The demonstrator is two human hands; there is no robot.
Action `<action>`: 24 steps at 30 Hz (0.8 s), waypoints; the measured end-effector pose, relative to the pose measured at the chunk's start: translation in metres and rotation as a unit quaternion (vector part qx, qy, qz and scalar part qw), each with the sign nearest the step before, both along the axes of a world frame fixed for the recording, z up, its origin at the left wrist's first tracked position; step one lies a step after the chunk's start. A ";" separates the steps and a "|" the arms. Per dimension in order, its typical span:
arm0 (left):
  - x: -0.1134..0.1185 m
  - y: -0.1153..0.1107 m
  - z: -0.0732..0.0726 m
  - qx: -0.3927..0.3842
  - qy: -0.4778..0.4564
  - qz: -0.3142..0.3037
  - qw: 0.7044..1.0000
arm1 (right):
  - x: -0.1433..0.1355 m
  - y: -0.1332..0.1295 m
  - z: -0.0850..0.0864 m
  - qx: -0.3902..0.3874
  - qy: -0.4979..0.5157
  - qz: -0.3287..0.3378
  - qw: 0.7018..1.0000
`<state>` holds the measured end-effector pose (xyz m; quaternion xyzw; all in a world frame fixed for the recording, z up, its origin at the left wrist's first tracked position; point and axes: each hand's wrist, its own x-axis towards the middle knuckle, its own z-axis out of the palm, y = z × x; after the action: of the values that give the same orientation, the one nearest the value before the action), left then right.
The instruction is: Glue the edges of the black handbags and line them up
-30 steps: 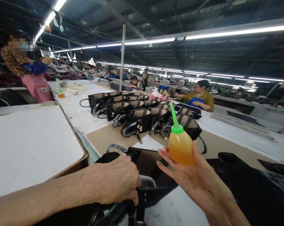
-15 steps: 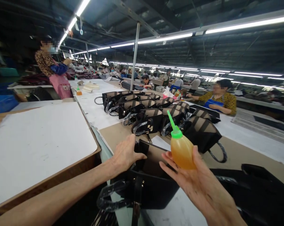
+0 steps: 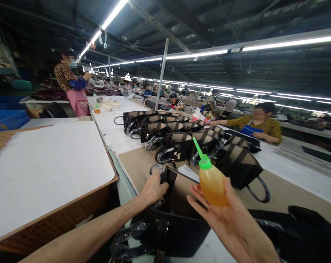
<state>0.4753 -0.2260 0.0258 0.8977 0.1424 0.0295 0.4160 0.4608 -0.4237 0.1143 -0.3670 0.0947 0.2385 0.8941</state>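
A black handbag [image 3: 179, 232] with a beige lining stands open in front of me, its near handle wrapped in clear plastic. My left hand [image 3: 154, 190] is closed on the bag's left rim, thumb on the inner side. Just beyond that hand, the bag's far handle [image 3: 156, 168] sticks up. In my right hand [image 3: 222, 215] is a squeeze bottle [image 3: 213, 184] of amber liquid with a green cap and a long green nozzle. It leans to the left above the bag's right side, held between thumb and fingers, some fingers stretched out.
Several similar handbags [image 3: 179, 146] stand in rows on the table ahead. Black bag pieces [image 3: 299, 226] lie at right. A white-topped table [image 3: 50, 164] is on my left. One co-worker [image 3: 73, 82] stands far left, another [image 3: 261, 122] sits at right. A pole [image 3: 162, 73] rises behind the bags.
My left hand has closed its thumb against the bag's rim, and the far handle now shows past it. The bottle stays in my right hand. The view has shifted slightly.
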 end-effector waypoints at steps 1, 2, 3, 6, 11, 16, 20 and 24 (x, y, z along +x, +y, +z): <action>0.002 0.000 -0.002 -0.019 -0.009 -0.007 1.000 | 0.000 0.000 0.000 0.002 0.002 0.001 1.000; 0.004 0.001 -0.004 -0.040 -0.018 -0.016 0.999 | 0.000 -0.001 -0.001 0.004 0.004 0.003 1.000; 0.005 0.002 -0.007 -0.058 -0.026 -0.023 0.998 | 0.000 -0.001 -0.001 0.007 0.004 0.006 1.000; 0.007 0.009 -0.018 -0.111 -0.053 -0.032 0.992 | 0.000 0.000 -0.002 0.017 -0.003 0.008 1.000; 0.001 0.018 -0.036 -0.279 -0.111 -0.023 0.954 | 0.005 -0.004 -0.003 0.033 0.026 -0.009 0.999; 0.011 0.022 0.012 -0.240 -0.096 -0.087 0.962 | -0.002 -0.017 0.008 0.064 0.053 -0.035 0.996; 0.038 0.024 0.093 -0.132 -0.052 -0.289 0.947 | -0.019 -0.042 0.026 0.038 0.078 -0.076 0.993; 0.063 0.019 0.150 0.057 0.026 -0.437 0.897 | -0.028 -0.080 0.025 -0.061 0.092 -0.137 0.984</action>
<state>0.5385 -0.2068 0.1762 0.8920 -0.2556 -0.1711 0.3314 0.4329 -0.5037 0.1397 -0.3811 0.2402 0.1400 0.8817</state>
